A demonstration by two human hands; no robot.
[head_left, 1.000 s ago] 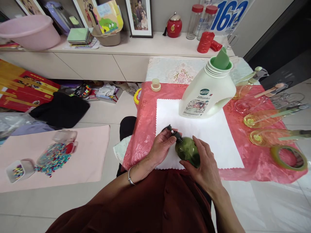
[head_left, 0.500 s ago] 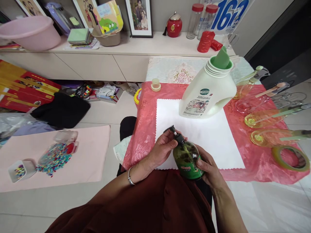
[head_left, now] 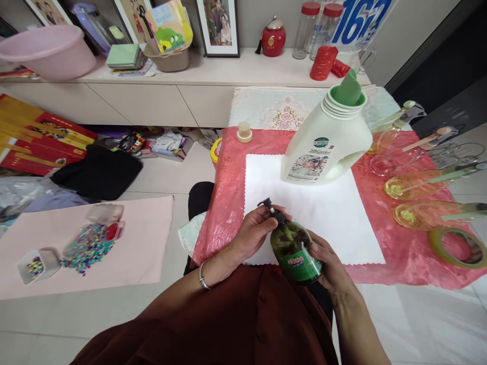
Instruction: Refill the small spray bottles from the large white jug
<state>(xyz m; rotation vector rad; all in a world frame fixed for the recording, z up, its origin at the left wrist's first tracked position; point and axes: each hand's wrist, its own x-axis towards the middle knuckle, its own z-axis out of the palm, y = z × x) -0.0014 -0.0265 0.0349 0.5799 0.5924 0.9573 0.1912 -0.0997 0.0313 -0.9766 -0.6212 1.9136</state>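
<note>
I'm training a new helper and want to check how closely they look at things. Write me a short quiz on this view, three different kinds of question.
1. Multiple choice. The right hand holds:
A) a roll of tape
B) the body of the green pump bottle
C) a red jar

2. True or false: the left hand is at the neck of that bottle, just below its nozzle.

3. Fill in the colour: the white jug stands on a white sheet, while the small cap sits on a ___ plastic covering.

Key: 1. B; 2. True; 3. red
</note>
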